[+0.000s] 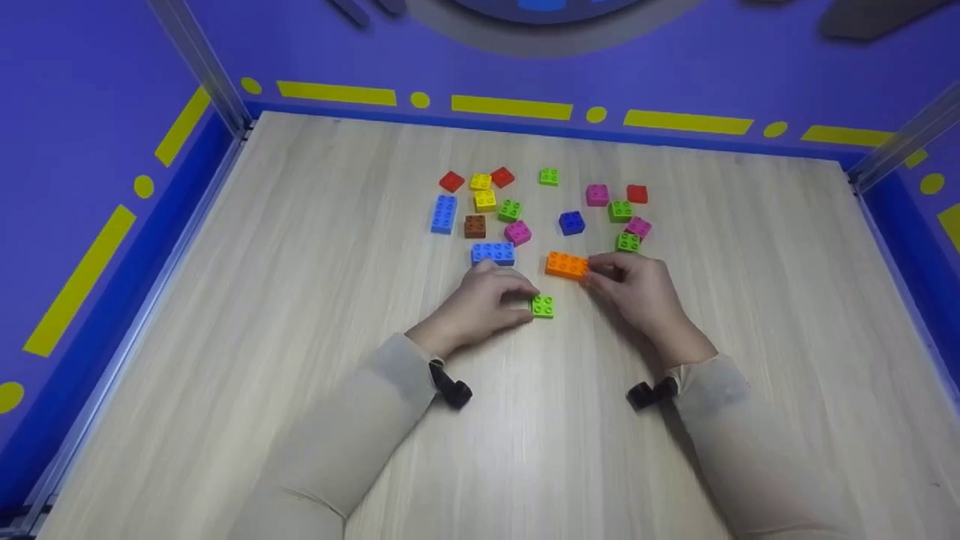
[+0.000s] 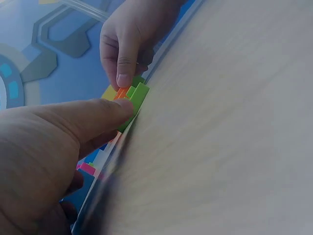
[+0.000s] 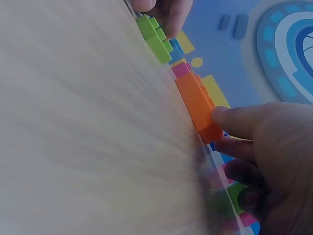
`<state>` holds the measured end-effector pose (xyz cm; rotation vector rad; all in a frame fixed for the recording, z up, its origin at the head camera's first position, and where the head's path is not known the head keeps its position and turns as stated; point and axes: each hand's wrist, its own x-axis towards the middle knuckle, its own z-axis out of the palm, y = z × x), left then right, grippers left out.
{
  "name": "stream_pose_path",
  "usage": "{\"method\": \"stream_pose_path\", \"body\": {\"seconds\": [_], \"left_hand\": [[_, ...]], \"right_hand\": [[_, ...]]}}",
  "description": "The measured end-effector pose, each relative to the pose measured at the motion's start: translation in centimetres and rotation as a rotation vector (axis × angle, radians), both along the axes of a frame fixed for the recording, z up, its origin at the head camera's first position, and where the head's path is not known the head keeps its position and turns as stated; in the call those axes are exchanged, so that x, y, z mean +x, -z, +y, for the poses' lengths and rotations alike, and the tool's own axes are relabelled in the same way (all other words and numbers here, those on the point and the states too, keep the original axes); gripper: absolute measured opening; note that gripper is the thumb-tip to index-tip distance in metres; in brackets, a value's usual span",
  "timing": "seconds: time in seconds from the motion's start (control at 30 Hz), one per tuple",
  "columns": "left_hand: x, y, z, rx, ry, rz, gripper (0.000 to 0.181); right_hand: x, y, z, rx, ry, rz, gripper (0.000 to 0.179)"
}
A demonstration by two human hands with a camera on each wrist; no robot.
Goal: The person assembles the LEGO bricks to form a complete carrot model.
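Head view: a person's left hand (image 1: 484,304) and right hand (image 1: 641,292), both coming from pale sleeves (image 1: 337,435), are above a wood-patterned tabletop (image 1: 540,450).
Left hand: it pinches the light green block (image 1: 542,307) between thumb and finger; its knuckles are just beside a long blue block (image 1: 493,252).
Light green block: it shows four studs on top and is the nearest block to the person, in front of the orange one and a little to its left.
Right hand: it grips the orange block (image 1: 565,265) at the right end, by thumb and fingertips.
Orange block: it is long, studs upward, between the two hands; whether it touches the tabletop, I cannot tell with certainty.
Left wrist view: the thumb (image 2: 105,117) presses on the light green block, with the orange one partly hidden behind.
Blocks behind: a brown block (image 1: 475,226), a dark blue block (image 1: 571,223) and other coloured blocks lie spread separately or close together.
Green block by right hand: one green block (image 1: 628,241) is just beyond its fingers.
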<state>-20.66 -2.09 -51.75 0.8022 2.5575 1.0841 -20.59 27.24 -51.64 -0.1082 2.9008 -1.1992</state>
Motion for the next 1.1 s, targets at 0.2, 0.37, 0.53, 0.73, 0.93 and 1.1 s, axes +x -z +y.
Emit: {"method": "stream_pose_path", "body": {"seconds": [0.2,0.37,0.53,0.73,0.93,1.1], "left_hand": [[-0.07,0.24,0.0,-0.002,0.0,0.005,0.035],[-0.09,0.27,0.04,-0.003,-0.01,0.021,0.033],[-0.14,0.35,0.07,-0.002,-0.014,0.03,0.033],[-0.17,0.31,0.03,0.015,-0.01,0.027,0.034],[-0.11,0.26,-0.04,-0.003,-0.028,0.0,0.035],[-0.01,0.2,0.03,-0.004,-0.05,-0.034,0.042]], "right_hand": [[-0.01,0.02,0.12,-0.006,-0.021,-0.008,0.036],[-0.02,0.12,0.15,-0.012,-0.04,0.01,0.033],[0.05,0.07,0.13,-0.014,-0.047,0.033,0.028],[0.16,-0.18,0.14,-0.018,-0.033,0.012,0.028],[0.35,-0.15,0.08,-0.106,-0.059,0.012,0.028],[0.53,-0.04,0.13,-0.195,-0.094,0.01,0.026]]}}
